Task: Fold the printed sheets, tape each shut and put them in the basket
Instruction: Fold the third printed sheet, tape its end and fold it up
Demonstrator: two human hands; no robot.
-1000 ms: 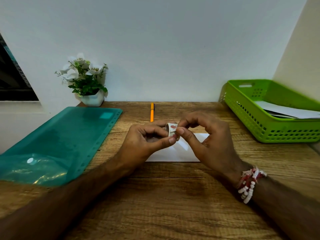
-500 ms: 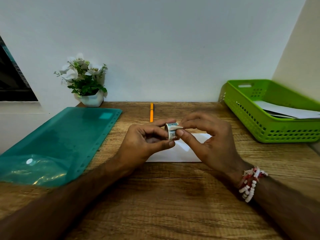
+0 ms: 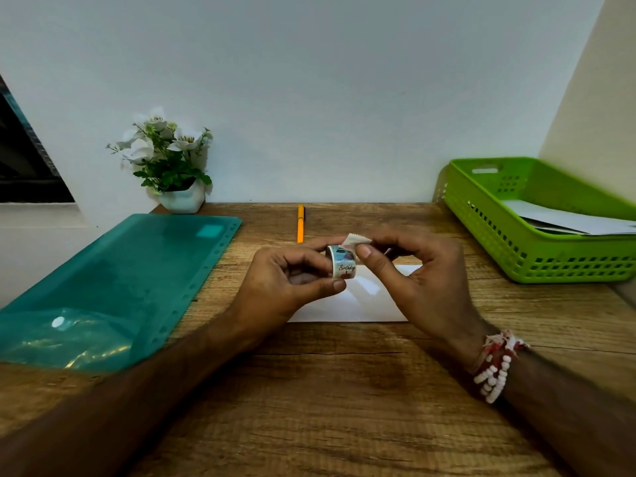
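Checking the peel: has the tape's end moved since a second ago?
Yes: the tape end has lifted up and right off the roll, away from the pen.

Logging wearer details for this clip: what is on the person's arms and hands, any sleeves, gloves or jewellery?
No sleeves or gloves show; both forearms are bare to the frame edge. The left hand and its wrist wear nothing. The right hand shows no ring, but its wrist wears a bracelet of red thread with strands of small white beads.
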